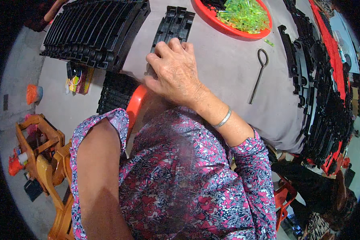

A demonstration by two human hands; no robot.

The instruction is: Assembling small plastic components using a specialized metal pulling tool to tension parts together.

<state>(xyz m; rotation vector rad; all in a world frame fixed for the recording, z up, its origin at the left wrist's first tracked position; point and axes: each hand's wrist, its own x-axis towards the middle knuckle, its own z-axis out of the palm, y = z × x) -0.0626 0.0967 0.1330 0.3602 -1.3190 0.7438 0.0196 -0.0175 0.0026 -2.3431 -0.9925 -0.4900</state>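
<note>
My right hand, with a silver bracelet at the wrist, is closed over the near end of a black plastic strip with moulded recesses. Its knuckles face up, and they hide that end of the strip and part of the grip. My left arm hangs down at the lower left and leaves the picture there, so the left hand is out of sight. Left of the strip lies a large block of black ribbed plastic parts. A dark metal rod with a looped end rests on the grey tabletop to the right.
At the far side stands a red basin of translucent green pieces and black bits. One loose green piece lies beside it. Black parts line the right edge. A wooden chair is at left; another person is lower right.
</note>
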